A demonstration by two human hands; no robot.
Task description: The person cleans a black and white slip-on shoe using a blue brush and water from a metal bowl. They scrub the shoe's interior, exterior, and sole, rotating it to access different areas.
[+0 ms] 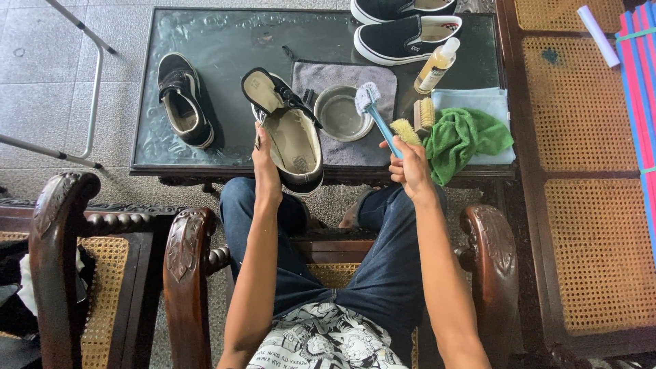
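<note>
My left hand (pixel 264 161) grips the side of a black canvas shoe (pixel 290 130) with a cream lining, holding it opening-up above the near edge of the glass table (pixel 225 48). My right hand (pixel 408 167) holds a blue-handled brush (pixel 372 109) whose white bristle head points up over a metal bowl (pixel 339 113). The bowl sits on a grey cloth (pixel 345 76).
A second black shoe (pixel 183 100) lies at the table's left. Two black slip-on shoes (pixel 406 35) rest at the far edge, beside a small bottle (pixel 436 66). A green rag (pixel 463 139), a wooden brush (pixel 424 113) and a light blue cloth (pixel 478 101) lie right. Wooden cane chairs flank me.
</note>
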